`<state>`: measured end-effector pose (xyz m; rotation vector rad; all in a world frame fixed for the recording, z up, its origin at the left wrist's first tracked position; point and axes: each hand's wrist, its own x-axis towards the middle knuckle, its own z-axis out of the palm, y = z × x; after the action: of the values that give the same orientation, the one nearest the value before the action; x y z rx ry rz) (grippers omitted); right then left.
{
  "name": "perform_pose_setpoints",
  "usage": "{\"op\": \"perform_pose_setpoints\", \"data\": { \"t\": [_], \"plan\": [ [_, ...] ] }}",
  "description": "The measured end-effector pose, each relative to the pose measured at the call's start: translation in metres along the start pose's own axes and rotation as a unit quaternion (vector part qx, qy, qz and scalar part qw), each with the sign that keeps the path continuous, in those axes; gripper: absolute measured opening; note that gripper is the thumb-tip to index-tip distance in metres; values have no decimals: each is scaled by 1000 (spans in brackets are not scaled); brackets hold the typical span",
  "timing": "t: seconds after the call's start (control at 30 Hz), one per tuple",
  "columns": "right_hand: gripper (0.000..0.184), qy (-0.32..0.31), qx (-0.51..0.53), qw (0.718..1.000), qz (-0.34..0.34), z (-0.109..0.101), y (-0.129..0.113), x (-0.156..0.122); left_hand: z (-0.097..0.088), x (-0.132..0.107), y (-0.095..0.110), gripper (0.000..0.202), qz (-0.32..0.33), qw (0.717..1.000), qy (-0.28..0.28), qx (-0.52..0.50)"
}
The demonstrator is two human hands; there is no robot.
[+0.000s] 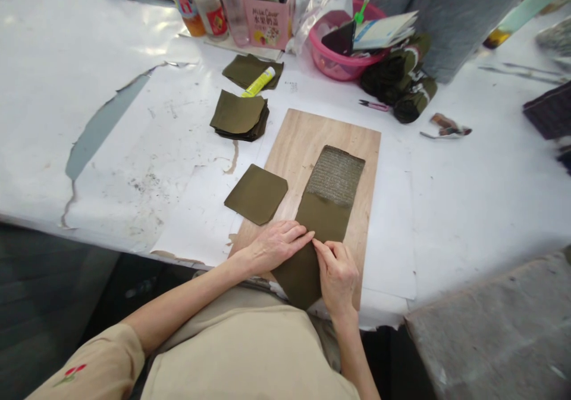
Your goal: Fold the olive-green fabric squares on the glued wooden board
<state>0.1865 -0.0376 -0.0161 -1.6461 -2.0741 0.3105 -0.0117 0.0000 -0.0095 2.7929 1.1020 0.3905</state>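
A wooden board lies on the white-covered table. On it, an olive-green fabric strip has a rough, greyish patch at its far end. A second olive fabric piece hangs toward me over the board's near edge. My left hand lies on the fabric with fingers stretched out, pressing where the two pieces meet. Beside it, my right hand is closed, thumb and forefinger pinching the near fabric piece. The fingertips of both hands almost touch. A loose fabric square with cut corners overlaps the board's left edge.
Beyond the board are a stack of olive fabric squares, a yellow glue stick and pink thread snips. A pink basin, rolled dark-green fabric, a pink carton and bottles stand at the back.
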Motion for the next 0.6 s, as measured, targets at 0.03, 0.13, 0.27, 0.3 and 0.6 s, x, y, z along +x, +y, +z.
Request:
{"op": "perform_pose_setpoints", "data": {
  "t": [0.03, 0.13, 0.27, 0.3, 0.6],
  "plan": [
    [23, 1, 0, 1000, 1, 0, 0, 0, 0, -1, 0, 34, 1, 1000, 3, -4],
    [24, 2, 2, 1000, 2, -1, -2, 1, 1, -4, 0, 35, -1, 1000, 1, -10],
    [24, 0, -1, 1000, 0, -2, -2, 2, -1, -3, 1, 37, -7, 1000, -11, -2],
    [24, -2, -2, 1000, 0, -2, -2, 2, -2, -2, 2, 38, -6, 1000, -13, 2],
    [25, -12, 0, 1000, 3, -2, -1, 0, 2, -2, 3, 33, -7, 1000, -7, -1]
  ]
}}
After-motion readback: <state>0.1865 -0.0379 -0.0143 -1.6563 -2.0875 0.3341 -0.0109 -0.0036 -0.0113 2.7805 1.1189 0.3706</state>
